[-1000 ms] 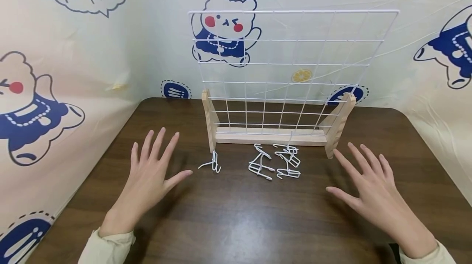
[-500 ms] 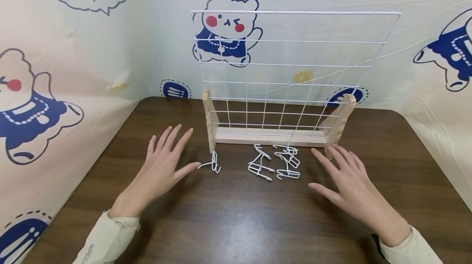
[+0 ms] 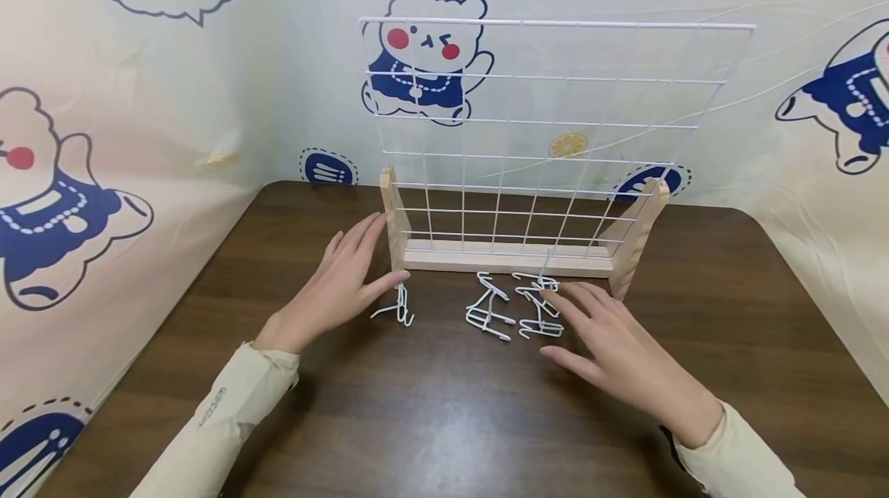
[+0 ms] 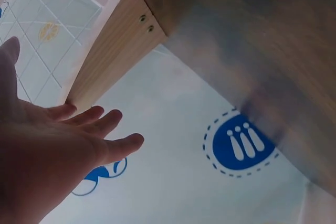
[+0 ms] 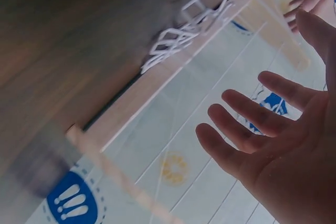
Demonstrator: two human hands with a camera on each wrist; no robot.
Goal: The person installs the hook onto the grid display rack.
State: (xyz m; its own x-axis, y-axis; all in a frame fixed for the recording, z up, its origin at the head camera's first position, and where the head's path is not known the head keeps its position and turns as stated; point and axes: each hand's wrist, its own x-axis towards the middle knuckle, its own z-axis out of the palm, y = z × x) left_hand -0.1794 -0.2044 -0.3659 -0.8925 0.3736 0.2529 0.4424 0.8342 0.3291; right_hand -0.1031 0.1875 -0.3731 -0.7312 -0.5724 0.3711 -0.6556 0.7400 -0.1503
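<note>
A white wire grid panel (image 3: pixel 556 23) stands in a wooden base (image 3: pixel 486 259) toward the back of the table. Its left wooden support (image 3: pixel 396 224) is beside my left hand (image 3: pixel 329 293), whose fingers are extended; the fingertips are at the support, and contact is hard to tell. In front of the base lie several white wire hooks: one hook (image 3: pixel 402 306) by my left thumb, a middle group (image 3: pixel 490 314), and a right-hand cluster (image 3: pixel 542 326). My right hand (image 3: pixel 618 351) hovers by that cluster, fingers spread, holding nothing. The right wrist view shows this palm (image 5: pixel 283 166) below the hooks (image 5: pixel 176 38).
The dark brown wooden table (image 3: pixel 430 421) has rounded back corners. Behind and at both sides hangs a pale printed cloth (image 3: pixel 292 58) with bear drawings. The right wooden support (image 3: pixel 635 239) rises just beyond my right hand.
My left hand has moved right and forward to the left support. My right hand has moved left toward the right-hand hooks. The hooks and grid stay in place.
</note>
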